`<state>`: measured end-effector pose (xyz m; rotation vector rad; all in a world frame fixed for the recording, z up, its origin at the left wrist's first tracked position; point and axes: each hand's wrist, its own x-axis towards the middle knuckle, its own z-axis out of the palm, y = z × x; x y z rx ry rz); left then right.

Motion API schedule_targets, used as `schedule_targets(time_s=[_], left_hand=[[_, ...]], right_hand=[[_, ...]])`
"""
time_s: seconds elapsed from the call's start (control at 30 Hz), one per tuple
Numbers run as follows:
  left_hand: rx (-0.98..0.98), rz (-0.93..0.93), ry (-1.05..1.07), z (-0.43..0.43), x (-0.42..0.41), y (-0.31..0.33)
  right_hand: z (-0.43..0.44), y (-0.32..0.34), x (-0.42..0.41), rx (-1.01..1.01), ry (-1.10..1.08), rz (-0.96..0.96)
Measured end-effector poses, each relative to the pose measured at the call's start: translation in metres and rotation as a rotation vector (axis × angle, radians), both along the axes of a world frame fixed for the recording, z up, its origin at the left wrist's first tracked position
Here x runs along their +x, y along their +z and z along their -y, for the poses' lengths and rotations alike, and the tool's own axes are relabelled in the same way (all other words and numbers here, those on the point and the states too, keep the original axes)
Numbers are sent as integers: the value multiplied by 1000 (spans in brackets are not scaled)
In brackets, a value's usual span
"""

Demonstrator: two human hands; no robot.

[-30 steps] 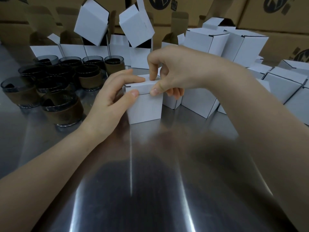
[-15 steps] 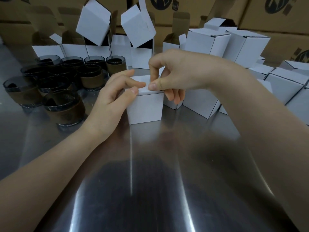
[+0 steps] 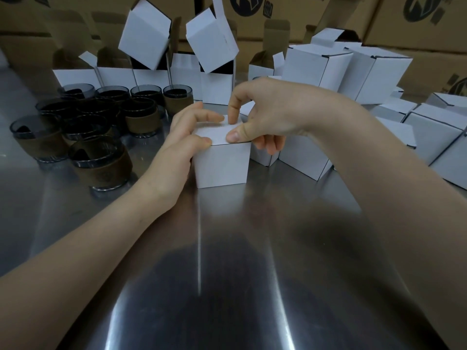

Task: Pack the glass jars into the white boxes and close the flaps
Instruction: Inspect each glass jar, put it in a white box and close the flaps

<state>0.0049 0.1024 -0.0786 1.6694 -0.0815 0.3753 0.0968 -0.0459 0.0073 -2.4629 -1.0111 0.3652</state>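
A small white box (image 3: 222,165) stands on the steel table (image 3: 227,274) in the middle, its top flap lying almost flat. My left hand (image 3: 182,145) grips its left side, thumb on the top front corner and fingers along the top's far edge. My right hand (image 3: 262,117) comes from the right; its thumb and forefinger press down on the top flap while the other fingers curl beside the box. Several dark glass jars (image 3: 101,160) with brown sleeves stand at the left. What the box holds is hidden.
Open white boxes (image 3: 116,77) line the back, two more (image 3: 146,34) tipped on top of them. Closed white boxes (image 3: 374,72) pile up at the right and behind my right hand. Brown cartons (image 3: 417,21) wall the far side.
The top flap has gone down from raised to nearly flat. My right thumb and forefinger shifted onto it, and my left fingers slid along the top edge.
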Motion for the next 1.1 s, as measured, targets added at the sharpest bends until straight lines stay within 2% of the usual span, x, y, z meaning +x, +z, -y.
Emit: schedule_targets(time_s=[0.23,0.33,0.47,0.77,0.93,1.1], left_hand=[[-96,95,14,-3,5,-10],[-95,110,52,-4,4,-12],[-108,104,174,-4,4,-13],[-26,136,396,-6,6,-16],[-27,111,467,-9,9,-16],[4,93,516,-9,11,-17]], right_hand=[[0,4,-8,-14,78,273],[-4,0,-13,-99,148,266],[-14,-15,-11,-175,132,453],[-23,-31,9,3,124,423],[-40,-32,12,-43,49,592],[-50,-30,15,-85,-30,647]])
